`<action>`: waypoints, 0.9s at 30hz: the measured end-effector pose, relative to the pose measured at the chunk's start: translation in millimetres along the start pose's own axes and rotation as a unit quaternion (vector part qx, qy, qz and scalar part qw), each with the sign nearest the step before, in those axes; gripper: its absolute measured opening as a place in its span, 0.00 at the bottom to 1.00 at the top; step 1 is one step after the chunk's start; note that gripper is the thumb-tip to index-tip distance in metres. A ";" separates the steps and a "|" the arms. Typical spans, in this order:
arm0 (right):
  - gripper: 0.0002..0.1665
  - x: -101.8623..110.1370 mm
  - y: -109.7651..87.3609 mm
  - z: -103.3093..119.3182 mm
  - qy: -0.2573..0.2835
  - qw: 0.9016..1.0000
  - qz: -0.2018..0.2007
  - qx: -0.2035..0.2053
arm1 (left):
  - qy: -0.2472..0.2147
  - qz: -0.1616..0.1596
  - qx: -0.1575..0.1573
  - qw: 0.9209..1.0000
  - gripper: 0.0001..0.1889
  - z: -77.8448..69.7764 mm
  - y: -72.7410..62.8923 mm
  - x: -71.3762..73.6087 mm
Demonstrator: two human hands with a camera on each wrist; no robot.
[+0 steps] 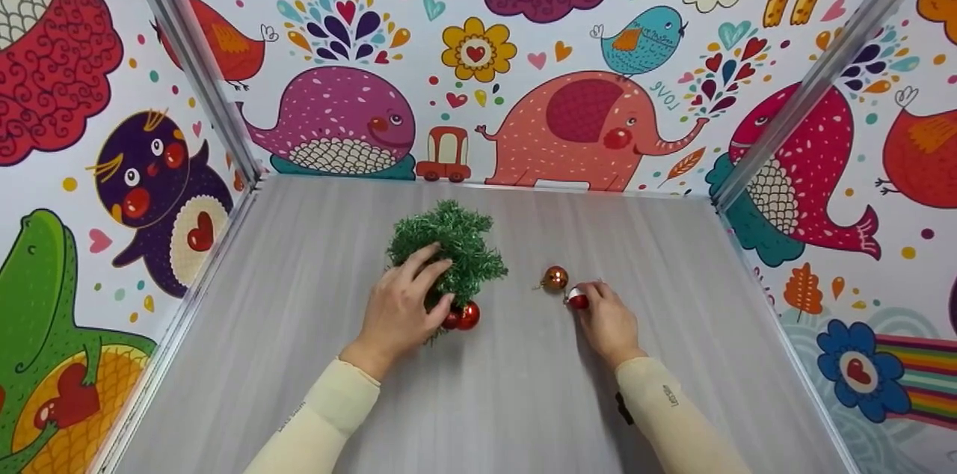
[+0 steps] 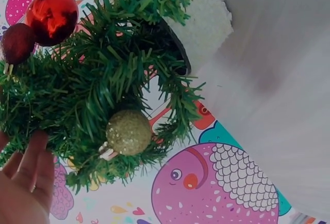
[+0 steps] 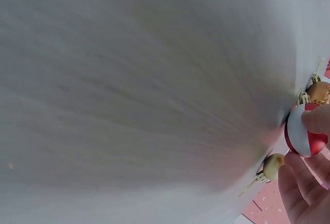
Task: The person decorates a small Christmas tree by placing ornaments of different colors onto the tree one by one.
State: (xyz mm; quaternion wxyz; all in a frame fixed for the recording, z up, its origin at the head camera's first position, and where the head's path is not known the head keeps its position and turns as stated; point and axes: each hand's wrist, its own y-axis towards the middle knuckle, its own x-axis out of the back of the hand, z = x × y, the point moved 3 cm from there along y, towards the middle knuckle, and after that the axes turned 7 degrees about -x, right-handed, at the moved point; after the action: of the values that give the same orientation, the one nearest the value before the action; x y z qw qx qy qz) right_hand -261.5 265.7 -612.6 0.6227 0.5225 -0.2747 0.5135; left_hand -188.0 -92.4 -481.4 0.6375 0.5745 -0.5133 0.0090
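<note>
A small green artificial Christmas tree (image 1: 471, 257) stands at the table's middle left, and my left hand (image 1: 404, 306) grips its branches from the near left. On it hang a shiny red bauble (image 2: 52, 18), a dark red glittery bauble (image 2: 18, 44) and a gold glitter bauble (image 2: 129, 132). Its white base (image 2: 206, 23) shows in the left wrist view. My right hand (image 1: 609, 321) pinches a red-and-white bauble (image 3: 299, 130) low over the table. Beside that lies a copper-coloured bauble (image 1: 555, 278). A gold bauble (image 3: 273, 166), seen past my right fingers, has a cord loop.
The grey wood-grain table (image 1: 508, 399) is bounded by walls with cartoon animals (image 1: 576, 130). Metal posts rise at the left (image 1: 194, 63) and right back corners. A small black object (image 1: 623, 408) shows by my right sleeve.
</note>
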 end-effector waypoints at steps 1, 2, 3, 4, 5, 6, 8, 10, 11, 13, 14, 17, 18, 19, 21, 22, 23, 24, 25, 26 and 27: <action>0.20 0.0 -0.1 0.1 0.002 1.000 -0.002 0.000 | -0.002 0.000 0.000 1.000 0.23 0.5 0.0 0.3; 0.20 0.1 -0.2 0.2 0.004 1.000 -0.005 0.001 | -0.004 0.000 0.001 1.000 0.23 1.2 -0.1 0.4; 0.20 0.1 -0.3 0.2 0.007 1.000 -0.009 0.002 | -0.006 -0.001 0.001 1.000 0.23 1.7 -0.1 0.7; 0.20 0.1 -0.5 0.2 0.008 1.000 -0.012 0.004 | -0.010 -0.003 0.002 1.000 0.23 2.2 -0.1 1.1; 0.20 0.1 -0.5 0.2 0.010 1.000 -0.016 0.006 | -0.013 -0.006 0.002 1.000 0.22 2.6 -0.2 1.4; 0.20 -0.2 -0.5 -0.1 0.011 1.000 -0.019 0.007 | -0.017 -0.008 0.003 1.000 0.22 2.9 -0.2 1.7; 0.20 -0.6 -0.6 -0.4 0.012 1.000 -0.024 0.010 | -0.024 -0.011 0.007 1.000 0.22 3.2 -0.3 2.2; 0.21 -1.3 -0.5 -1.0 0.011 1.000 -0.026 0.012 | -0.032 -0.011 0.010 0.999 0.22 3.1 -0.5 2.7; 0.21 -1.7 -0.4 -1.2 0.012 1.000 -0.026 0.012 | -0.033 -0.010 0.012 0.999 0.22 3.1 -0.5 2.8; 0.21 -2.0 -0.4 -1.5 0.012 1.000 -0.025 0.013 | -0.035 -0.009 0.014 0.999 0.22 2.8 -0.5 3.4; 0.21 -2.2 -0.4 -1.7 0.012 1.000 -0.025 0.013 | -0.036 -0.008 0.015 0.999 0.22 2.7 -0.5 3.7; 0.21 -2.2 -0.4 -1.8 0.013 1.000 -0.023 0.014 | -0.037 -0.005 0.019 0.999 0.22 2.7 -0.4 5.2; 0.21 -2.2 -0.4 -1.7 0.012 1.000 -0.022 0.014 | -0.038 -0.004 0.021 0.999 0.22 2.7 -0.4 5.8; 0.20 -2.2 -0.5 -1.8 0.011 1.000 -0.021 0.014 | -0.038 -0.003 0.023 0.999 0.22 3.0 -0.4 6.4; 0.20 -2.2 -0.6 -2.1 0.011 1.000 -0.019 0.012 | -0.040 -0.002 0.026 0.999 0.22 3.3 -0.7 7.6; 0.20 -2.3 -0.7 -2.3 0.010 1.000 -0.018 0.011 | -0.041 0.000 0.027 0.999 0.22 3.7 -0.8 8.0; 0.21 -2.4 -0.6 -2.6 0.011 1.000 -0.017 0.009 | -0.041 0.002 0.028 0.999 0.22 4.0 -1.0 8.5; 0.21 -2.5 -0.5 -2.8 0.011 1.000 -0.015 0.008 | -0.043 0.004 0.028 0.999 0.22 4.3 -1.0 9.1; 0.21 -2.6 -0.4 -3.0 0.011 1.000 -0.014 0.006 | -0.043 0.006 0.029 0.999 0.22 4.7 -1.1 9.5; 0.20 -2.5 -0.3 -3.1 0.012 1.000 -0.013 0.005 | -0.044 0.008 0.029 0.999 0.22 5.0 -1.2 10.0; 0.20 -2.6 0.0 -3.2 0.012 1.000 -0.013 0.003 | -0.045 0.009 0.030 0.998 0.22 5.5 -1.2 10.4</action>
State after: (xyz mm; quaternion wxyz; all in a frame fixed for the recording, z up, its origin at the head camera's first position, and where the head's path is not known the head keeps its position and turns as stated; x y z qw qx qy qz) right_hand -262.9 267.7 -615.9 0.6309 0.5215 -0.2588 0.5129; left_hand -185.9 -102.9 -476.4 0.5961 0.5882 -0.5466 0.0043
